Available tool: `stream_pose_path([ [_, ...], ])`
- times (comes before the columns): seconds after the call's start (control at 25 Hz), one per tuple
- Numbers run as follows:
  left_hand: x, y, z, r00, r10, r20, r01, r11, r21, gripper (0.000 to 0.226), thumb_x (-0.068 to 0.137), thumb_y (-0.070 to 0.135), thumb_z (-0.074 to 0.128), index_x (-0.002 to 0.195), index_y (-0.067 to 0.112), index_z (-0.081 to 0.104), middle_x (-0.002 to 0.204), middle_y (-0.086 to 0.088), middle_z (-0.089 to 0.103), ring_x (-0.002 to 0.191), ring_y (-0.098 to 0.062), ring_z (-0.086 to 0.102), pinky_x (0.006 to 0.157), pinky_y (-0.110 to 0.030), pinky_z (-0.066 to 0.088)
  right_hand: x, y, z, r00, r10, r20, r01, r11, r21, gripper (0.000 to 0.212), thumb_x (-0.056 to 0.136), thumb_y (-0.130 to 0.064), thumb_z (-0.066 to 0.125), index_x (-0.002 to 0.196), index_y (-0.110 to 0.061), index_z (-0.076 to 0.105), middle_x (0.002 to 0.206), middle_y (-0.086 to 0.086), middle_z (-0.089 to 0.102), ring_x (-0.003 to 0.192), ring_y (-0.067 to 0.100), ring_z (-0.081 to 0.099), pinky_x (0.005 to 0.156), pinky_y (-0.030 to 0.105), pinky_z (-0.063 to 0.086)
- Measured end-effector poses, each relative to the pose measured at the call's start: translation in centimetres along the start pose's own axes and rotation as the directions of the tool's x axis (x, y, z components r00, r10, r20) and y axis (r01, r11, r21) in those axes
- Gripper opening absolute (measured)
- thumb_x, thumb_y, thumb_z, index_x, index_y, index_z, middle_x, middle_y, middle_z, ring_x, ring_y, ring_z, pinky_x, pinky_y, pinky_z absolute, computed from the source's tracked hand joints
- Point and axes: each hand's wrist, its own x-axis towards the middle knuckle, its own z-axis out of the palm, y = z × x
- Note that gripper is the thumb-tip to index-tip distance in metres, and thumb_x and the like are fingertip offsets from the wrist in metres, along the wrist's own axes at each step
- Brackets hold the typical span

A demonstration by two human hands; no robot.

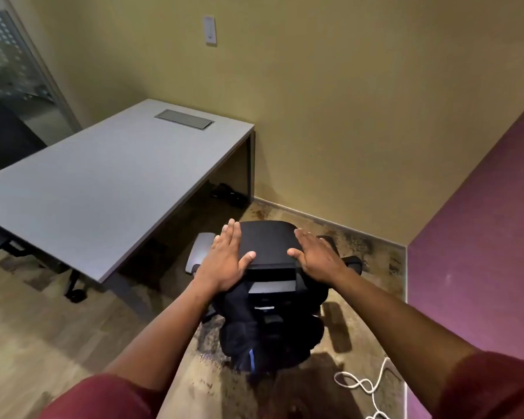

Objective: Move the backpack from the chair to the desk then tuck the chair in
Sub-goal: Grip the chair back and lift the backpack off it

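Fingers (228, 237) flat, flanking chair (268, 243).

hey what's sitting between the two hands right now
In the head view, the black top of the chair back lies between the open left hand and right hand; nothing else.

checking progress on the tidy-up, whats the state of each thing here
backpack: hanging behind the chair's backrest, not on the desk yet
chair: pulled out from the desk, not tucked in
desk: top bare, cable hatch shut
left hand: open, flat on the left of the chair's top
right hand: open, flat on the right of the chair's top
white cord: loose on the floor
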Motion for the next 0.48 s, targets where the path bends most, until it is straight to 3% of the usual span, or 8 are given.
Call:
stream_pose_path([
  [0.24, -2.0, -0.1, 1.5, 0.997, 0.017, 0.076, -0.019, 1.0, 0.021, 0.084, 0.099, 0.058, 0.033, 0.158, 0.011, -0.005, 0.167, -0.009, -0.008, 0.153, -0.022, -0.008, 0.122, -0.034, -0.003, -2.0, -0.6, 1.2, 0.991, 0.058, 0.121, -0.052, 0.997, -0.049, 0.068, 0.1, -0.053, 0.039, 0.152, -0.009, 0.031, 0.153, 0.012, 0.043, 0.14, 0.029, 0.038, 0.114, 0.044, 0.027],
  [0.36, -3.3, 0.0, 1.9, 0.998, 0.012, 0.065, -0.015, 0.998, 0.059, 0.083, 0.099, 0.058, 0.034, 0.158, 0.01, -0.002, 0.167, -0.011, -0.004, 0.154, -0.023, -0.005, 0.124, -0.037, -0.001, -3.1, -0.9, 1.5, 0.995, 0.076, 0.068, -0.071, 0.995, -0.074, 0.059, 0.099, -0.055, 0.04, 0.139, -0.011, 0.045, 0.137, 0.012, 0.055, 0.132, 0.033, 0.045, 0.106, 0.044, 0.033],
  [0.48, -4.6, 0.2, 2.3, 0.999, 0.021, 0.049, -0.026, 0.995, 0.092, 0.08, 0.1, 0.06, 0.029, 0.158, 0.011, 0.002, 0.167, -0.009, -0.003, 0.153, -0.021, -0.008, 0.124, -0.037, -0.002, -4.7, -1.0, 2.0, 0.996, 0.084, 0.031, -0.081, 0.994, -0.077, 0.06, 0.1, -0.053, 0.039, 0.143, -0.011, 0.042, 0.148, 0.01, 0.046, 0.141, 0.029, 0.035, 0.112, 0.044, 0.029],
])
